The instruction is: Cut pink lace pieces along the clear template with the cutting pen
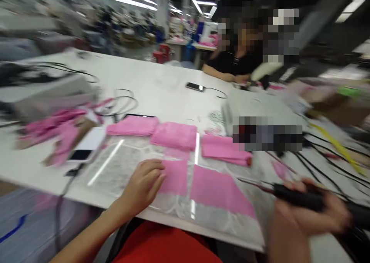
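My left hand (pixel 146 184) lies with its fingers stretched out at the left edge of a flat pink fabric piece (pixel 176 178). Beside that piece is a second pink fabric piece (pixel 219 189), cut at a slant on its right. Both lie on a glossy transparent sheet (pixel 112 170) over the white table. In my right hand (pixel 312 213), blurred by motion, is a black-handled soldering iron. Its thin metal tip points left, above the sheet near the second piece. Behind the flat pieces sit a folded pink cloth (pixel 175 135) and two more pink bundles.
A white power bank-like box (pixel 89 139) with a cable lies at left, beside crumpled pink scraps (pixel 54 128). A phone (pixel 195 86) rests farther back. Black cables and a yellow tape (pixel 338 147) run along the right. Across the table (pixel 144 78) sits a person (pixel 231 64).
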Motion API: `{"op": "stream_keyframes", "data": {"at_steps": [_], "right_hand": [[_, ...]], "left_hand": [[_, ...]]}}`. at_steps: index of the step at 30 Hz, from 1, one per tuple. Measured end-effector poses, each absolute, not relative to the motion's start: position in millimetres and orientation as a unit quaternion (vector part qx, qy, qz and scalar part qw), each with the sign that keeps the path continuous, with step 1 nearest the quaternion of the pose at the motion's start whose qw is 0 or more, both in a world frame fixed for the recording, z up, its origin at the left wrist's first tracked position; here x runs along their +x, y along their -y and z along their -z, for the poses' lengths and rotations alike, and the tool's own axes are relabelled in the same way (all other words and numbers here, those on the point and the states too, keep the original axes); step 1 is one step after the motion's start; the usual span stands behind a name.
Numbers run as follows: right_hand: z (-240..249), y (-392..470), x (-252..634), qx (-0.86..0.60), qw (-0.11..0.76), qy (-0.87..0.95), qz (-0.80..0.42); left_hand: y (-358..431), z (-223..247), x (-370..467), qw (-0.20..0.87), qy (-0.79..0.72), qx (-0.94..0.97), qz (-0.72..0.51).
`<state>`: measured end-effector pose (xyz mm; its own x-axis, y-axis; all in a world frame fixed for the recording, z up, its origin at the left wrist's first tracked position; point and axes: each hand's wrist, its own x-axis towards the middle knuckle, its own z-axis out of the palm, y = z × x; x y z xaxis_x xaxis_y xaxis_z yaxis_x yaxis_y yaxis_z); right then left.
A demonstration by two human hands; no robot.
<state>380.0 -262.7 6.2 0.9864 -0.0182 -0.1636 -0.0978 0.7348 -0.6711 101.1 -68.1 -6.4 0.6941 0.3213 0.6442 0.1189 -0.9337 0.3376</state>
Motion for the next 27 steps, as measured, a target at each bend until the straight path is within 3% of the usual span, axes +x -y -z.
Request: {"op": "stream_keyframes", "data": {"at_steps": [2,9,27], "right_hand": [[-4,293,380,-0.412,0.907,-0.021,0.086],[4,331,364,-0.478,0.867,0.05,0.13],[3,340,363,-0.487,0.861,0.092,0.118]], "left_hand": [[80,13,114,0.149,-0.037,0.927,-0.342],[135,26,170,0.14,0.187,0.95,-0.209],[143,32,183,0.133,0.184,0.953,-0.203]]}}
